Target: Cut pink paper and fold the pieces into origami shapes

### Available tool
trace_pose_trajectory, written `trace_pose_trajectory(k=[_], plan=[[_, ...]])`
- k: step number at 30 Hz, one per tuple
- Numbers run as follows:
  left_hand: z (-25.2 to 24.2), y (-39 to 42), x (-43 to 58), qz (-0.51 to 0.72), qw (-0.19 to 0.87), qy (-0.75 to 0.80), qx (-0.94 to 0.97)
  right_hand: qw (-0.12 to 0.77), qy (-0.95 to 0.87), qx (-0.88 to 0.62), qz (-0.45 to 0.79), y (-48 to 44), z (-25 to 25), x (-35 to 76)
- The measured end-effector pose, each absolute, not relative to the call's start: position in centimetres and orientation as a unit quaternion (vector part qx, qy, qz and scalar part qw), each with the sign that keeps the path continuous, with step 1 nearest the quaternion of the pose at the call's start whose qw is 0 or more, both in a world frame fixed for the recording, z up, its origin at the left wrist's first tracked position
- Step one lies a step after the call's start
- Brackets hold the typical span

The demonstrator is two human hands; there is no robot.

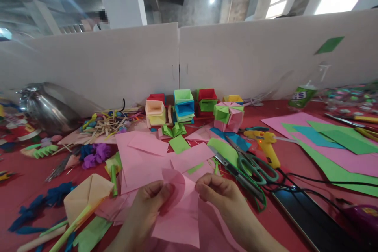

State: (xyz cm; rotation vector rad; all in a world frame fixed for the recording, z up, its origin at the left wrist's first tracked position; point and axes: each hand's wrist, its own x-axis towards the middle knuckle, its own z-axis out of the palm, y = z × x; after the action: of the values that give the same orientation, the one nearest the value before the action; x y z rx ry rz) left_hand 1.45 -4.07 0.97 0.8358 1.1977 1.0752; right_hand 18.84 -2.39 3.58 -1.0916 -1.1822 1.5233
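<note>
A red-covered bench (26, 181) spreads under and around both hands, closed off far beyond them by a white partition board (236, 59). Well to the right of the hands lie large loose sheets of pink, green and teal paper (348, 157), flat and unfolded. Just beyond the hands is a spread of smaller flat pink paper sheets (141, 161), and near the right hand, to its right, a dark flat slab with a glossy face (310, 220).

The pink paper sheet (180, 216) being worked sits between the hands, lifted off the bench. The left hand (144, 208) pinches its left edge and the right hand (221, 199) pinches its upper right; both are clamped on it. Its top curls over in a rounded flap, while the lower part hangs flat and uncreased, so the shaping looks only begun.

Left of the left hand lies a peach paper cone on a green stem (87, 197). Farther beyond the hands stands a row of finished folded paper boxes (183, 106). Green-handled scissors (251, 167) and a yellow glue gun (267, 143) lie beyond the right hand, untouched.
</note>
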Motion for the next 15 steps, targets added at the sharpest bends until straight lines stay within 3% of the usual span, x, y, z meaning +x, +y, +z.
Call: trace_pose_trajectory(k=[9, 15], plan=[[1.7, -4.3, 1.7, 0.447, 0.564, 0.519, 0.461, 0.427, -0.493, -0.372, 0.661, -2.7, 2.5, 18.8], [1.1, -4.8, 1.9, 0.451, 0.558, 0.497, 0.488, 0.426, -0.474, -0.415, 0.649, -2.4, 2.2, 18.6]])
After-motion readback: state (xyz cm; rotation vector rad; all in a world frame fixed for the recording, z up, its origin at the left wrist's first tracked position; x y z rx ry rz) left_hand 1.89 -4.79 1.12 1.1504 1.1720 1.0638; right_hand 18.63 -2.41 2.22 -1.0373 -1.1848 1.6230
